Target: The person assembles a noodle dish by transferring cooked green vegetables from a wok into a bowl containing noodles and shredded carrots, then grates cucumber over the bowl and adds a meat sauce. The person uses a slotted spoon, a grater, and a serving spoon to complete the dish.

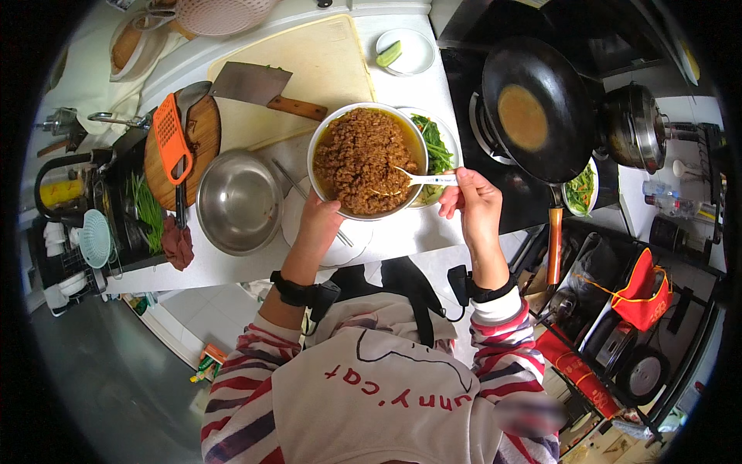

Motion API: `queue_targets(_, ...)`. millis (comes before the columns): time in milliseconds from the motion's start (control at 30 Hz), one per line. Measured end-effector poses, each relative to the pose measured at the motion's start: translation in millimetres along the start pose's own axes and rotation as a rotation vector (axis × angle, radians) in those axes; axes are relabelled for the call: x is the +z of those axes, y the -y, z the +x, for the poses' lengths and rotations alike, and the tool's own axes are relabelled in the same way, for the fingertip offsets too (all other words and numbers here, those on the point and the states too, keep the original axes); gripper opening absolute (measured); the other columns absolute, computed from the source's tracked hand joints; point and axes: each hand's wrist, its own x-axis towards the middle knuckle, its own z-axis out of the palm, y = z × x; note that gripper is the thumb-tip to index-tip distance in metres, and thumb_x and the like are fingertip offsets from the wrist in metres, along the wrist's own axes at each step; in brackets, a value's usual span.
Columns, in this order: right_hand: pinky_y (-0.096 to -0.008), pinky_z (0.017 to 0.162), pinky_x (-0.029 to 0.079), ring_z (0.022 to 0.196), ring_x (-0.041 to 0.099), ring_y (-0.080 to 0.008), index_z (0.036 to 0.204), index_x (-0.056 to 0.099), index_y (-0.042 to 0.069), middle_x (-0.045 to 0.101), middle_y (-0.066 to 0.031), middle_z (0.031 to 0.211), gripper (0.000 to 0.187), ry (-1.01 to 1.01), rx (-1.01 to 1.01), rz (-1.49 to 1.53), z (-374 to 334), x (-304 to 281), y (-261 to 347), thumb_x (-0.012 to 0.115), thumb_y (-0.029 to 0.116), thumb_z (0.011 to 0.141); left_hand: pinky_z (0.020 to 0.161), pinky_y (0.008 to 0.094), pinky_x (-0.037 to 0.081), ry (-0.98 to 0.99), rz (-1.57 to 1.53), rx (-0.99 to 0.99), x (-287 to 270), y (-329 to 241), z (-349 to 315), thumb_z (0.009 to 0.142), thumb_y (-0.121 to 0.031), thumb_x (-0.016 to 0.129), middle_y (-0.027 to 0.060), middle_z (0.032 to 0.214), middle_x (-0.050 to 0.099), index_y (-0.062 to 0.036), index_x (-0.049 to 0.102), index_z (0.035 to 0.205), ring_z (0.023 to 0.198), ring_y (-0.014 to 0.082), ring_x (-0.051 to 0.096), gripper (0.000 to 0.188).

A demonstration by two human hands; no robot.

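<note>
A large white bowl (311,158) is full of brown minced meat (363,151) in oily liquid. My left hand (319,220) grips the bowl's near left rim, the thumb on the edge and the other fingers hidden beneath. In my right hand (478,203) is the handle of a white spoon (429,179), pinched between thumb and fingers; its tip dips into the meat. Partly behind the bowl stands a plate (450,135) of green vegetables (434,143). A white plate (294,224) with chopsticks (292,179) lies by my left hand.
To the left are a steel basin (239,203), a round wooden board (205,139) with an orange grater (168,127), and a cleaver (251,81) on a pale cutting board (332,58). A wok (572,100) rests on the right stove, its handle (555,247) pointing toward me.
</note>
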Motion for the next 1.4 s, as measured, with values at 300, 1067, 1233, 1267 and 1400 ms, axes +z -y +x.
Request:
queue_targets(300, -0.0235, 0.049, 0.047, 0.052, 0.059, -0.0163, 0.104, 0.059, -0.007, 0.063, -0.0135, 0.069, 0.029, -0.144, -0.246, 0.116, -12.0, -32.8, 14.4, 0.047, 0.018, 0.096, 0.105, 0.0440, 0.032, 0.029, -0.070, 0.057, -19.5, -13.0, 1.9, 0.072, -0.011, 0.065, 0.0094, 0.133, 0.043, -0.0040, 0.036, 0.133, 0.125, 0.0267, 0.040, 0.068)
queue_targets(1067, -0.0287, 0.058, 0.052, 0.065, 0.066, -0.0225, 0.104, 0.062, 0.001, 0.066, -0.0117, 0.078, 0.021, -0.037, -0.886, -1.032, 10.2, -45.4, -49.4, 0.061, 0.003, 0.083, 0.105, 0.0458, 0.031, 0.020, -0.011, 0.134, -13.6, -14.7, -24.0, 0.076, -0.012, 0.061, 0.0099, 0.135, 0.041, -0.0046, 0.034, 0.135, 0.127, 0.0270, 0.038, 0.065)
queue_targets(1233, -0.0273, 0.059, 0.052, 0.067, 0.067, -0.0215, 0.103, 0.063, 0.000, 0.067, -0.0126, 0.078, 0.018, -0.102, -0.880, -0.958, 5.3, -48.7, -55.5, 0.060, 0.003, 0.085, 0.105, 0.0462, 0.031, 0.007, -0.015, 0.127, -11.4, -14.3, -26.7, 0.076, -0.013, 0.061, 0.0101, 0.135, 0.041, -0.0044, 0.033, 0.135, 0.127, 0.0269, 0.038, 0.066)
queue_targets(1267, -0.0274, 0.059, 0.053, 0.067, 0.067, -0.0208, 0.103, 0.063, 0.000, 0.067, -0.0134, 0.078, 0.018, -0.139, -0.889, -0.942, 6.2, -48.5, -55.8, 0.059, 0.002, 0.085, 0.105, 0.0463, 0.031, 0.025, -0.001, 0.150, -11.0, -14.6, -28.2, 0.076, -0.013, 0.062, 0.0101, 0.135, 0.041, -0.0044, 0.033, 0.135, 0.127, 0.0269, 0.038, 0.066)
queue_targets(1400, -0.0258, 0.061, 0.053, 0.068, 0.068, -0.0185, 0.104, 0.063, -0.001, 0.068, -0.0129, 0.078, 0.018, -0.062, -0.835, -1.023, 5.5, -43.1, -44.5, 0.055, 0.002, 0.088, 0.105, 0.0462, 0.031, -0.013, -0.013, 0.093, -8.4, -15.3, -26.6, 0.074, -0.013, 0.064, 0.0101, 0.134, 0.041, -0.0048, 0.033, 0.135, 0.127, 0.0273, 0.038, 0.069)
